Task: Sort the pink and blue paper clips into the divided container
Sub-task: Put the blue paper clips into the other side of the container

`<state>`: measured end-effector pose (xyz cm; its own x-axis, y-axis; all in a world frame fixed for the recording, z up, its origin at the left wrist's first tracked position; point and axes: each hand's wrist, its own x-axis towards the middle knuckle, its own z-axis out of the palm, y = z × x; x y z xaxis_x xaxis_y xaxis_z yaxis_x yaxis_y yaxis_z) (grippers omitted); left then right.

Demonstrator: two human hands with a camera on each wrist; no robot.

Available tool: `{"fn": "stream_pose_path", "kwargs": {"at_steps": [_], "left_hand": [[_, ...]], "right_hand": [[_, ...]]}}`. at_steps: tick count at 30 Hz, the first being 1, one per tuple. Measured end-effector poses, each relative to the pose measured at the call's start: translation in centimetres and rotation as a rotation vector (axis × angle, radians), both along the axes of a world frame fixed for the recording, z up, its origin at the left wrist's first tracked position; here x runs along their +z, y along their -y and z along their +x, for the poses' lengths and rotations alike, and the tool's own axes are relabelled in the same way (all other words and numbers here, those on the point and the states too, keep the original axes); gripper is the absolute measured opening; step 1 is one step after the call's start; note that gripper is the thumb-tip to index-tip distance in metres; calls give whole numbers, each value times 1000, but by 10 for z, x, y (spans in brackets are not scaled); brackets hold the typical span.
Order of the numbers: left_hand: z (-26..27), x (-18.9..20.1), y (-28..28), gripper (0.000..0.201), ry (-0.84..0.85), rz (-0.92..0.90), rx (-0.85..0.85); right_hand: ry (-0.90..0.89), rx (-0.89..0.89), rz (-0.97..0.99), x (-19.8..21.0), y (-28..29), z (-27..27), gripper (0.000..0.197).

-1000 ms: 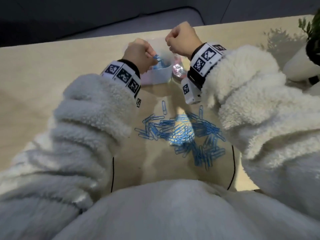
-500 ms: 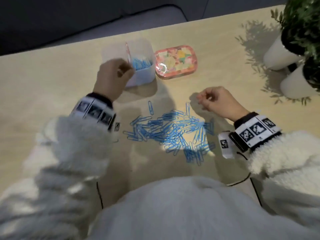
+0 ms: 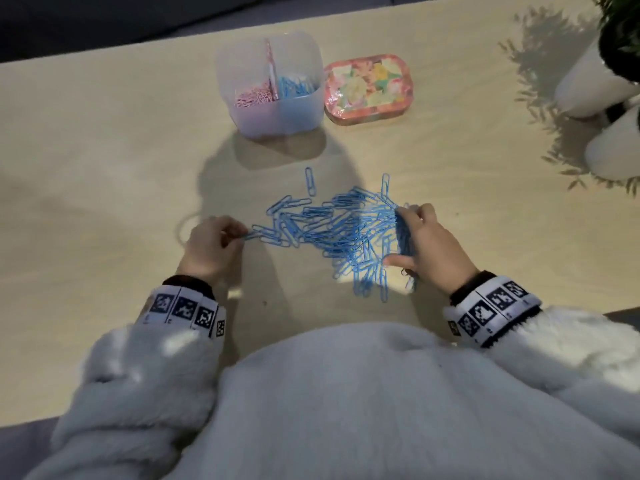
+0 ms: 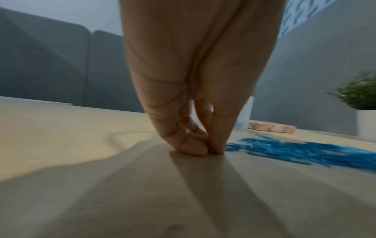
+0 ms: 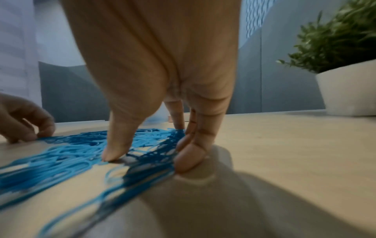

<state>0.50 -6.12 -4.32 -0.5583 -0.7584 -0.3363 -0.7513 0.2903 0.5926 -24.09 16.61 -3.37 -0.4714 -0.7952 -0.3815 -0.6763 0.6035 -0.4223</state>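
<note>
I see left hand (image 3: 211, 247) pinching one clip at left fringe of blue paper clip pile (image 3: 332, 230), mid table (image 3: 104, 150); right hand (image 3: 429, 244) half open, thumb and fingers spread on pile's right side, nothing clamped. I'd take small bunches and release low over right compartment of divided container (image 3: 277, 112) near far edge

Left hand (image 3: 211, 249) low, fingers (image 4: 191, 145) pinching a blue clip (image 3: 251, 235); right hand (image 3: 433, 247) down, fingers (image 5: 189, 159) splayed, thumb apart.

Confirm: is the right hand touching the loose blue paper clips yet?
Touching. In the right wrist view the right hand has its thumb tip planted on the blue paper clips, fingertips against the pile's edge; no gap shows.
</note>
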Motion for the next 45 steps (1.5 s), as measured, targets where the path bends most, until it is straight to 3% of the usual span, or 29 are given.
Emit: {"fn": "stream_pose_path", "kwargs": {"at_steps": [3, 6, 8, 10, 12, 17, 26, 31, 33, 40, 45], "left_hand": [[-34, 10, -12, 17, 14, -40, -141], [-48, 19, -10, 27, -46, -58, -134], [-46, 22, -8, 57, -44, -58, -190], [-44, 22, -9, 89, 55, -75, -307], [-45, 16, -11, 101, 153, -113, -359], [-63, 11, -16, 74, 91, -118, -347], [-87, 12, -19, 38, 195, -316, -482], [-89, 11, -14, 30, 184, -281, -486], [-90, 11, -14, 28, 178, -289, -483], [-89, 9, -12, 21, 147, -275, -450], [-89, 17, -8, 19, 66, -192, -395]], "right_hand": [[6, 121, -23, 1, 30, 4, 77], [-68, 174, -67, 11, 48, -7, 53], [-153, 31, -109, 13, 55, -22, 40], [-206, -94, -65, 11, 63, -31, 40], [-170, -109, -44, 7, 73, -28, 43], [-15, 73, -78, 4, 94, 10, 50], [-203, 320, -42, 0, 110, 25, 24], [-199, 353, -41, -1, 110, 22, 23], [-126, 318, -84, 3, 111, 17, 23], [220, -101, -420, 51, 142, -20, 23], [177, -233, -440, 79, 206, -50, 20]]}}
